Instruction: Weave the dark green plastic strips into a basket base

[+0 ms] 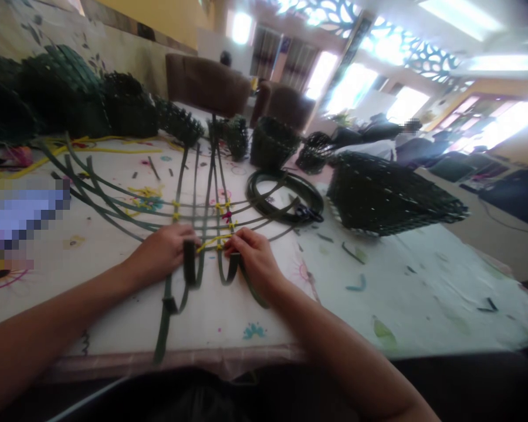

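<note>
A loose open grid of dark green plastic strips lies on the table, the strips crossing lengthwise and crosswise. Short yellow ties bind several crossings, and one red tie sits among them. At the grid's near edge, my left hand is closed with its fingertips at a yellow strand beside a green strip. My right hand pinches the strand's other end near a crossing. Green strip ends curl up and hang toward me between and below both hands. My fingertips partly hide the strand's ends.
Woven green baskets stand along the far side, with a large one lying at the right. A coil of green strip rests behind my right hand. Strip scraps and yellow cord lie on the flowered tablecloth.
</note>
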`<state>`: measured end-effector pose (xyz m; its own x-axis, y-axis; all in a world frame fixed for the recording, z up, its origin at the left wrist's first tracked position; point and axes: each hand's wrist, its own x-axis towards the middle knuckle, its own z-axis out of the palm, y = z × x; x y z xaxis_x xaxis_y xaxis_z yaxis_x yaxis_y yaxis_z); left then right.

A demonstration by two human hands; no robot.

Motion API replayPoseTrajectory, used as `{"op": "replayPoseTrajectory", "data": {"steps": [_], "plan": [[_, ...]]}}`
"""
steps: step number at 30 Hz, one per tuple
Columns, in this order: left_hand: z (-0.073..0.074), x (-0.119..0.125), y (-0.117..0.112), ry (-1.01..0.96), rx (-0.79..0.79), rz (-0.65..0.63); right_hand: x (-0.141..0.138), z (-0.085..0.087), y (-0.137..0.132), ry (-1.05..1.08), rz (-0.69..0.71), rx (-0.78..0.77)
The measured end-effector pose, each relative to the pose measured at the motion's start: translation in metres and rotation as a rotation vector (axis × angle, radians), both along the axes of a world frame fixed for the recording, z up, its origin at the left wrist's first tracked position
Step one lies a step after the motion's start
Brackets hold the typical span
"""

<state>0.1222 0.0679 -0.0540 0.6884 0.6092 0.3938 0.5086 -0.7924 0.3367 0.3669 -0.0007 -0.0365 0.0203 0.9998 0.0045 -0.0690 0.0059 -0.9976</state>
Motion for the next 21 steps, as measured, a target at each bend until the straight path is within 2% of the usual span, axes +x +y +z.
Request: {"op": "replayPoseTrajectory", "data": {"steps": [8, 14, 17, 21], "plan": [[-0.002, 0.004, -0.003, 0.148, 0.062, 0.039, -0.001, 0.004, 0.000, -0.112, -0.033, -0.001], [0.001, 0.007, -0.001, 0.155, -0.015, 0.046, -0.003, 0.005, 0.012, -0.255, -0.054, 0.073], [0.001, 0.007, 0.000, 0.128, -0.005, 0.032, -0.004, 0.013, 0.022, -0.416, -0.032, 0.158], [-0.003, 0.007, 0.005, 0.110, 0.032, -0.001, -0.006, 0.031, 0.034, -0.643, 0.041, 0.250]]}}
